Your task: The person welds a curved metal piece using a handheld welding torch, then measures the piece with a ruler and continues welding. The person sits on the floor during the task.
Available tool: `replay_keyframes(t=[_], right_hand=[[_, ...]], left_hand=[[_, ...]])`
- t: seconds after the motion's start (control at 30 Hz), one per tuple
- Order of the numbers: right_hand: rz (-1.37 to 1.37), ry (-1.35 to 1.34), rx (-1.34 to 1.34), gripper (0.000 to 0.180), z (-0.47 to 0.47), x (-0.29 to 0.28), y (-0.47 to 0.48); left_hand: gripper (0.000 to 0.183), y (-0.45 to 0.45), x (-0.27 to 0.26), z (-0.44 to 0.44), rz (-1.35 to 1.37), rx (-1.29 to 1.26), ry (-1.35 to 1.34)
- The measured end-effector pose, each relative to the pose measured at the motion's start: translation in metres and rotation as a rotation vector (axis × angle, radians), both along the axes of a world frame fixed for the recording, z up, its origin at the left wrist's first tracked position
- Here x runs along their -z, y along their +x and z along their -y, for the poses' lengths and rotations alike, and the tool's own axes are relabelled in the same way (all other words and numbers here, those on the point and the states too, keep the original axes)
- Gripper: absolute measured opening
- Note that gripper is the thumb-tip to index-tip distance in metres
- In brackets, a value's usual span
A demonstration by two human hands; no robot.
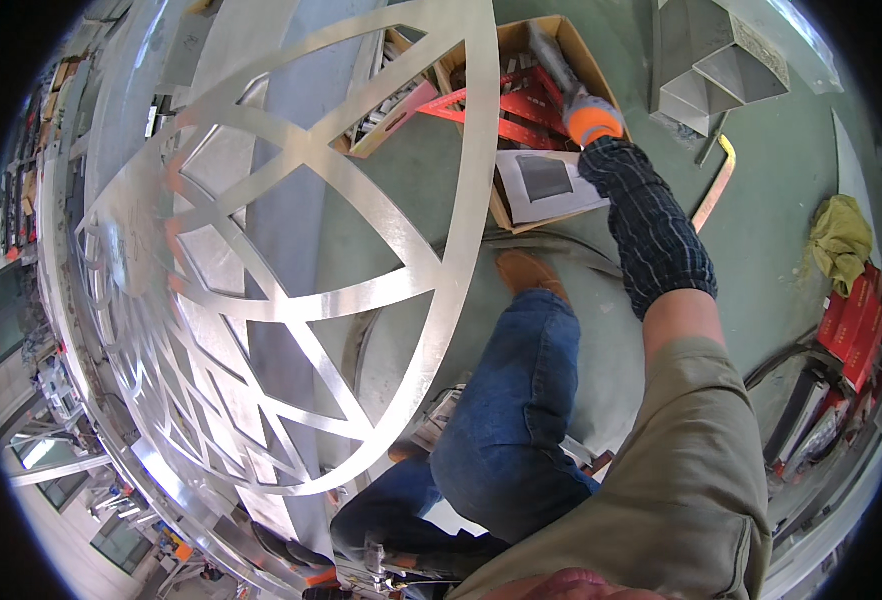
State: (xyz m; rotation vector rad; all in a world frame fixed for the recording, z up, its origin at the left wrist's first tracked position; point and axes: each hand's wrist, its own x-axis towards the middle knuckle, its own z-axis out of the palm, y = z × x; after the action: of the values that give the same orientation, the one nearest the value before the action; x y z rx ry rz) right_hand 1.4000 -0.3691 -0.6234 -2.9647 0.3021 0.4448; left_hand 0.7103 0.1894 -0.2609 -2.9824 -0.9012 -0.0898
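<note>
My right hand [593, 120], in a grey and orange glove, reaches into an open cardboard box [594, 56] on the floor. Its fingers close around the near end of a long, blurred grey item [552, 54], possibly film-wrapped. Beneath it in the box lie red set squares [527, 105], one sticking out past the left side. A white sheet with a dark grey rectangle [546, 178] covers the box's near end. Of my left hand, only what looks like an orange glove cuff [322, 577] shows at the bottom edge; its fingers are hidden. A large cut-out metal lattice panel [307, 146] stretches along the left.
A smaller box of metal pieces [392, 120] sits behind the panel. Bent sheet-metal parts [718, 64] and an L-shaped bar [717, 184] lie right of the box. A hose [591, 256] curves by my shoe [532, 274]. Red boxes [853, 322] and a yellow-green cloth [840, 238] are far right.
</note>
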Motion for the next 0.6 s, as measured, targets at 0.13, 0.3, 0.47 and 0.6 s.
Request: replay_keyframes(t=[0.13,0.3,0.47,0.6], right_hand=[[0.078,-0.068,0.074,0.047,0.044,-0.006,0.004],[0.034,-0.029,0.142,0.048,0.05,-0.007,0.002],[0.019,-0.021,0.21,0.052,0.036,-0.015,-0.001],[0.086,0.057,0.247,0.058,0.033,-0.017,-0.007]], left_hand=[[0.064,0.003,0.002,-0.001,-0.008,0.013,-0.004],[0.064,0.005,-0.002,-0.002,-0.003,0.024,-0.002],[0.064,0.001,-0.007,-0.003,-0.002,0.02,-0.003],[0.063,-0.001,-0.011,-0.004,-0.004,0.024,-0.005]])
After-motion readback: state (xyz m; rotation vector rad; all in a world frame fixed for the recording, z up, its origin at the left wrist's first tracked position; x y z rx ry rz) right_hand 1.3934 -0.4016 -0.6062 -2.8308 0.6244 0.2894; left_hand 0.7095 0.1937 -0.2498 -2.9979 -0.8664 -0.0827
